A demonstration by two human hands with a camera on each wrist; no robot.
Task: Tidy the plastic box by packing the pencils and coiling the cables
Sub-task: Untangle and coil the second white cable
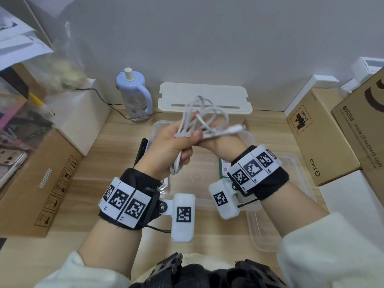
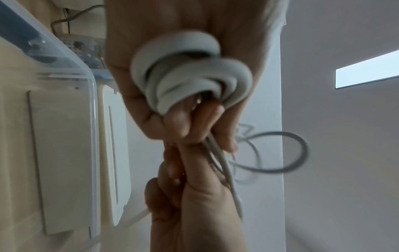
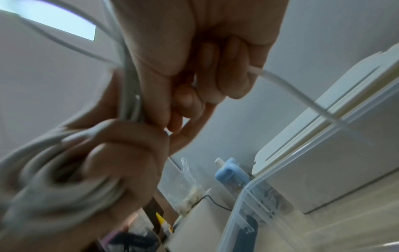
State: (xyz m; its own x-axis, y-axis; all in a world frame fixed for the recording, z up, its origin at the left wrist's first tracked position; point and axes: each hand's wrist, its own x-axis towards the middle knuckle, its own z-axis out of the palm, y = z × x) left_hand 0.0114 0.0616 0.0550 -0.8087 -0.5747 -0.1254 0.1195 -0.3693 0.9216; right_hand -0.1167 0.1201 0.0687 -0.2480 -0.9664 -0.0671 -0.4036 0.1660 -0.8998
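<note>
While both hands are raised above the clear plastic box (image 1: 299, 163) on the wooden bench (image 1: 116, 142), the left hand (image 1: 166, 150) is holding a bundle of white cable (image 1: 204, 113), its grip wrapped tight round the gathered loops with the thumb pressing on top. In the left wrist view the thick coils are bulging out of that fist, and further loops are fanning out above the fingers. The right hand (image 1: 220, 142) is sitting just behind and touching the left, its grip curling round the same cable, with a white plug end (image 1: 238, 128) sticking out to the right of it; the right wrist view is showing a strand running away from between its fingers (image 3: 235, 81). Inside the box, under the wrists, a green packet (image 1: 224, 169) is lying flat. Behind the box a cream lidded case (image 1: 228, 94) is standing against the wall, and a pale blue bottle (image 1: 133, 94) is standing just to its left. Cardboard cartons (image 1: 318, 134) are flanking the bench.
</note>
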